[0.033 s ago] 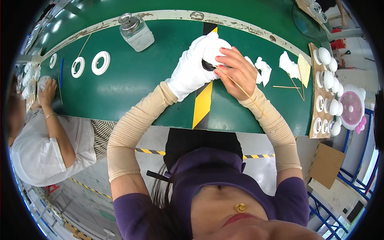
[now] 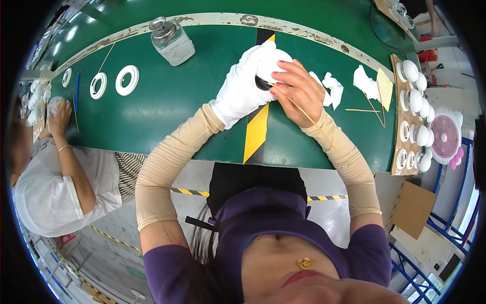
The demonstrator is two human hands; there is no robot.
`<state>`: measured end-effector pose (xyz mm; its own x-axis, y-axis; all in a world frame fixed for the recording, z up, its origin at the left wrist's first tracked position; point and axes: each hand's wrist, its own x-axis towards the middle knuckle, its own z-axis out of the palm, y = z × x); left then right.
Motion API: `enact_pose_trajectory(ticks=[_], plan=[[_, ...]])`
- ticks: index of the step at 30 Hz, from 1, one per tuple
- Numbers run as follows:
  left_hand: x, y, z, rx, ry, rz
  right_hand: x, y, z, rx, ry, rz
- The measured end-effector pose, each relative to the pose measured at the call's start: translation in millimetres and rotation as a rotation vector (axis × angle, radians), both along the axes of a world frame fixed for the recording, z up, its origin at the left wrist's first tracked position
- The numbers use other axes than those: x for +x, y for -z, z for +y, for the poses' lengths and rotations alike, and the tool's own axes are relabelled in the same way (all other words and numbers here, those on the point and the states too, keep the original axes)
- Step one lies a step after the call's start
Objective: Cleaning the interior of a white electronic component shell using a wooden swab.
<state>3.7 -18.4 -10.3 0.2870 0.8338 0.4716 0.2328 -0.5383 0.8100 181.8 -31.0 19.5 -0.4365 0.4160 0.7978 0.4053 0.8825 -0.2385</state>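
My left hand [image 2: 242, 86], in a white glove, grips a white rounded part [image 2: 276, 57] above the green table [image 2: 192, 106]. A dark opening of the part shows between my two hands. My right hand [image 2: 298, 90], bare with red nails, pinches a thin wooden stick [image 2: 316, 124] whose tip meets the part at that opening. The stick slants back along my right forearm. Both hands hover over a yellow and black striped band [image 2: 255, 134] on the table.
A glass jar with a metal lid [image 2: 172, 40] stands at the back, two white rings [image 2: 126, 80] to its left. Crumpled white wipes [image 2: 331, 90] and loose sticks [image 2: 365, 110] lie right. A board of white parts [image 2: 412, 116] and a pink fan [image 2: 445, 137] sit far right. A co-worker [image 2: 55, 172] sits at left.
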Motion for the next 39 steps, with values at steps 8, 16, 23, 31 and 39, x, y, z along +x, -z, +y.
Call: enact_pose_trajectory(ticks=[8, 16, 23, 31, 39], plan=[[-3, 6, 1, 0.086, 0.030, 0.028, -10, 0, -1, 0.094, 0.036, -0.040], [2, -14, -3, -0.096, -0.040, 0.061, 10, 3, -17, -0.336, -0.001, 0.346], [-3, -14, 6, -0.270, 0.077, -0.054, 10, -8, -21, -0.321, -0.094, 0.187], [-5, -14, 12, -0.183, 0.154, 0.013, 16, -10, -12, -0.202, -0.115, 0.020], [-12, -9, 18, 0.022, 0.177, 0.135, 3, -12, -12, -0.110, 0.030, -0.001]])
